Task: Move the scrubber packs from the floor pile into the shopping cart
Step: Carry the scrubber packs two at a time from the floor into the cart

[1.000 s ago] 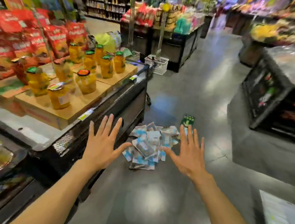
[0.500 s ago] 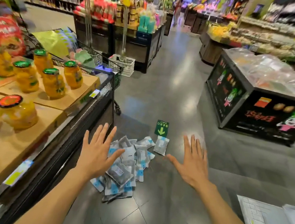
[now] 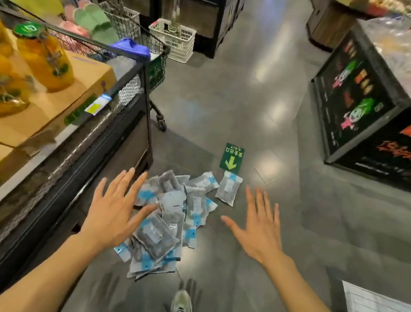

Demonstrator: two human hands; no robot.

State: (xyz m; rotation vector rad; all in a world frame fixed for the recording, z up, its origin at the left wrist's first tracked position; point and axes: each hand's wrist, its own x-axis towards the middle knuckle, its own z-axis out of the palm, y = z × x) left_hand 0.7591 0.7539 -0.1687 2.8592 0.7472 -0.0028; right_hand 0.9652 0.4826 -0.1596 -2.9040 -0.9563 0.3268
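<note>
A pile of grey scrubber packs [image 3: 170, 217] with blue and white labels lies on the grey floor beside a black display counter. One pack [image 3: 228, 191] lies apart at the pile's far right. My left hand [image 3: 116, 210] hovers over the pile's left edge, fingers spread and empty. My right hand [image 3: 258, 226] hangs to the right of the pile, also spread and empty. The black wire shopping cart [image 3: 155, 60] stands beyond the counter's corner at the upper left, holding green and pink slippers and a blue item.
The black counter [image 3: 82, 151] on the left carries cardboard boxes with jars of yellow fruit [image 3: 44, 62]. A green exit floor sticker [image 3: 232, 156] lies just past the pile. A black display bin [image 3: 364, 124] stands right. A white basket [image 3: 174, 39] sits far back. My shoe [image 3: 181, 306] shows below.
I have moved closer to the pile, which now lies right under my hands. Both hands stay spread and have dropped toward the packs.
</note>
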